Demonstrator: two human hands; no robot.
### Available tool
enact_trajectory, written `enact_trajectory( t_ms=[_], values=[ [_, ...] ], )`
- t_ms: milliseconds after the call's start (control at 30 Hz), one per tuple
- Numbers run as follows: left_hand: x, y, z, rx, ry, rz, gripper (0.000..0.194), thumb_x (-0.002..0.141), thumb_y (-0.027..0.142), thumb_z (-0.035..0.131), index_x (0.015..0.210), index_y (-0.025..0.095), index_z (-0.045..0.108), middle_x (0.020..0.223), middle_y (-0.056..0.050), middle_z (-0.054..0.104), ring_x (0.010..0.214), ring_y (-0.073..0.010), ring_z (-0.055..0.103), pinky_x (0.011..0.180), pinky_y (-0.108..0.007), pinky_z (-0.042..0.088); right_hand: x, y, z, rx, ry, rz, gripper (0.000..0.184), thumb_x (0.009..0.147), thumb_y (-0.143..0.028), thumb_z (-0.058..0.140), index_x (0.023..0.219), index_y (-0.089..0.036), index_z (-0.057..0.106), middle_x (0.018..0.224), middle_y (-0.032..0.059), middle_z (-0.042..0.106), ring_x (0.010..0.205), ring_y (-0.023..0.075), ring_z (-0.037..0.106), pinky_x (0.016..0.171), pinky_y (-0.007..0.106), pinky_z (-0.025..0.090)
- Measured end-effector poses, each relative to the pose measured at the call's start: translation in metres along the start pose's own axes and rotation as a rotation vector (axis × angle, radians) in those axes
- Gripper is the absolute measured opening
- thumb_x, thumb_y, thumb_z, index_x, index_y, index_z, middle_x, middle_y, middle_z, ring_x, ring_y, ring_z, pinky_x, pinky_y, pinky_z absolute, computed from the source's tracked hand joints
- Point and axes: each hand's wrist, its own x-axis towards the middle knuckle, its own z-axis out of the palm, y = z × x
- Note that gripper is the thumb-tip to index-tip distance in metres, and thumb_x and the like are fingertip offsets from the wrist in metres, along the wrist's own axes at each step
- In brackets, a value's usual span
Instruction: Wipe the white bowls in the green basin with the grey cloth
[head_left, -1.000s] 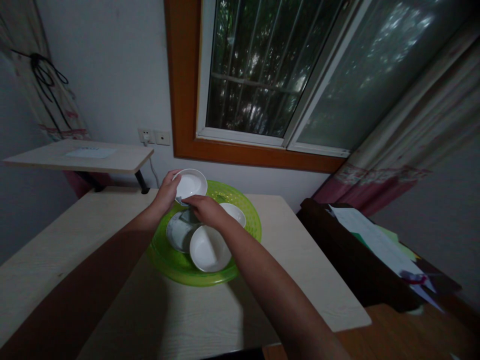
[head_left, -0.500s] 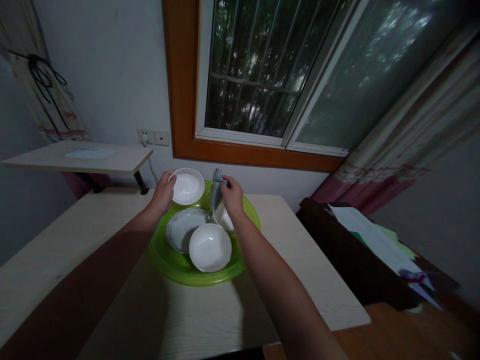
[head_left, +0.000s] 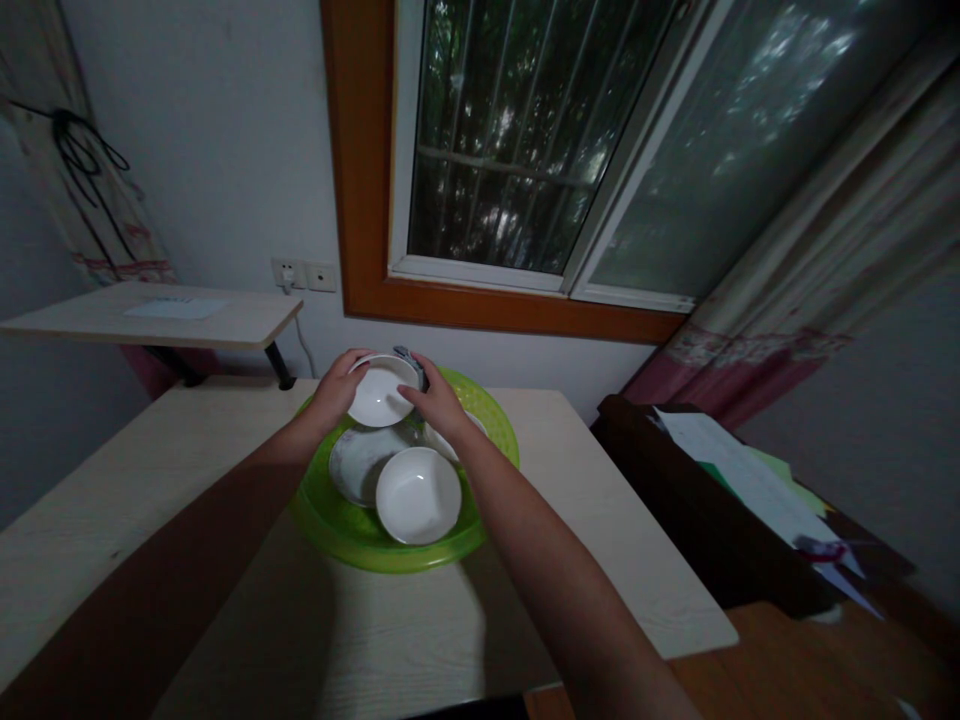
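My left hand (head_left: 335,388) grips a small white bowl (head_left: 380,392) by its left rim, holding it above a green plastic basin (head_left: 352,530). My right hand (head_left: 439,402) presses a grey cloth (head_left: 414,362) against the bowl's right rim and back. In the basin lie a grey-patterned plate (head_left: 358,458), a white bowl (head_left: 418,495) in front, and another white dish (head_left: 469,425) mostly hidden under my right wrist.
The basin rests on a light wooden table (head_left: 247,610). A smaller side table (head_left: 150,315) stands at the left by a wall socket (head_left: 304,273). A dark cabinet with papers (head_left: 742,480) is on the right. Window and curtain lie behind.
My right hand lifted the grey cloth out of the basin, raised it, then brought it against the held bowl. The bowl dropped slightly lower over the basin.
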Motion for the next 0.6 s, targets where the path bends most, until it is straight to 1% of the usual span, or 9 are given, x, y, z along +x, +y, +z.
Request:
enact_trajectory(
  t_ms=[67, 200, 367, 500, 600],
  values=[
    [-0.0002, 0.0014, 0.0005, -0.011, -0.002, -0.003, 0.031, 0.079, 0.038, 0.07, 0.106, 0.022, 0.072, 0.113, -0.008, 0.073, 0.106, -0.0269, 0.064, 0.092, -0.036, 0.051, 0.0008, 0.0032, 0.0007, -0.066, -0.009, 0.057, 0.074, 0.085, -0.017, 0.072, 0.155, -0.017, 0.05, 0.152, 0.0134, 0.065, 0.134, 0.0237, 0.064, 0.118, 0.039, 0.047],
    [-0.0019, 0.0041, 0.0019, -0.018, 0.002, 0.024, 0.03, 0.079, 0.037, 0.07, 0.105, 0.022, 0.071, 0.113, -0.007, 0.072, 0.106, -0.0268, 0.064, 0.095, -0.037, 0.05, 0.0014, 0.0072, 0.003, -0.157, -0.037, 0.11, 0.066, 0.086, -0.01, 0.063, 0.151, -0.017, 0.057, 0.147, 0.011, 0.068, 0.131, 0.0226, 0.066, 0.116, 0.037, 0.048],
    [-0.0042, 0.0055, 0.0034, -0.008, -0.053, 0.054, 0.031, 0.081, 0.037, 0.069, 0.109, 0.022, 0.07, 0.116, -0.007, 0.072, 0.109, -0.0264, 0.065, 0.1, -0.038, 0.05, -0.0009, 0.0054, 0.005, -0.289, -0.072, 0.169, 0.047, 0.094, -0.012, 0.055, 0.139, -0.016, 0.067, 0.136, 0.0108, 0.075, 0.121, 0.0234, 0.072, 0.108, 0.036, 0.055],
    [-0.002, 0.0028, 0.0036, 0.04, -0.057, 0.056, 0.031, 0.081, 0.036, 0.069, 0.109, 0.022, 0.071, 0.117, -0.008, 0.073, 0.112, -0.0271, 0.065, 0.102, -0.039, 0.05, -0.0012, 0.0024, 0.0043, -0.395, -0.064, 0.169, 0.042, 0.099, -0.014, 0.053, 0.137, -0.016, 0.068, 0.132, 0.0111, 0.077, 0.12, 0.0217, 0.073, 0.104, 0.032, 0.056],
    [0.0014, -0.0022, 0.0019, 0.07, -0.044, 0.056, 0.03, 0.081, 0.036, 0.068, 0.106, 0.021, 0.073, 0.115, -0.009, 0.073, 0.113, -0.0285, 0.065, 0.104, -0.041, 0.05, 0.0001, 0.0015, 0.0037, -0.437, -0.061, 0.189, 0.038, 0.1, -0.015, 0.052, 0.133, -0.015, 0.071, 0.129, 0.012, 0.078, 0.117, 0.0221, 0.074, 0.103, 0.033, 0.056]
  ],
)
